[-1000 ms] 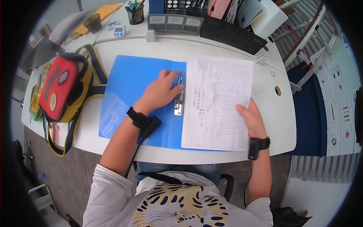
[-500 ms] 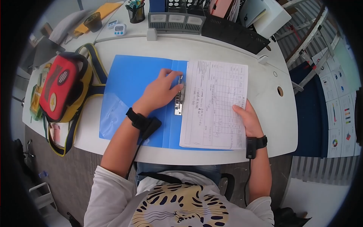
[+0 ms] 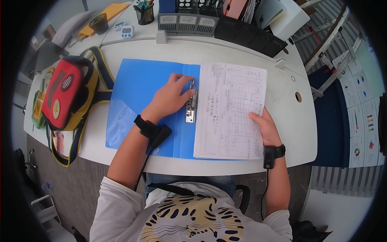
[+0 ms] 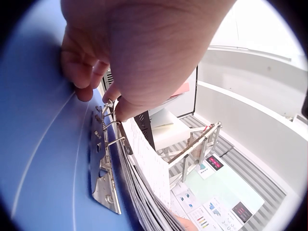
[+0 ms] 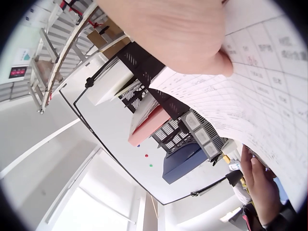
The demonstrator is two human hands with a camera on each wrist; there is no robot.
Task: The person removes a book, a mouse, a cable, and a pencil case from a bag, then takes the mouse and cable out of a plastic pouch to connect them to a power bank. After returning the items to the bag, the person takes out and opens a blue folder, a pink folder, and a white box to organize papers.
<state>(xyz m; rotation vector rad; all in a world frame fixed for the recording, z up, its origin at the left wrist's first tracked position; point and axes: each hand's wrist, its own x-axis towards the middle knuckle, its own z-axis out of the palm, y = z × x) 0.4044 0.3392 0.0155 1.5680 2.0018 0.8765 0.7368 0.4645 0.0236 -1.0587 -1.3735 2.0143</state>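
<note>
A blue folder [image 3: 139, 90] lies spread on the white table, with a metal ring clip [image 3: 190, 115] along its spine. My left hand [image 3: 170, 98] holds the upper end of this clip between thumb and fingers. The left wrist view shows the clip's metal rings [image 4: 115, 141] beside the thumb, passing into the paper's edge. At the right, my right hand [image 3: 269, 130] grips the outer edge of a thick stack of paper sheets [image 3: 229, 117], thumb on top and the other fingers hidden beneath. Printed tables and handwriting cover the top sheet.
A red and yellow bag [image 3: 64, 94] with dark straps sits left of the folder. Behind are a small white timer [image 3: 127, 32], a pen cup [image 3: 144, 17] and a black file rack [image 3: 248, 36]. The tabletop has a round hole [image 3: 298, 97] at the right.
The stack of paper and my right hand shifted left, then slightly back to the right. My left hand has stayed at the clip.
</note>
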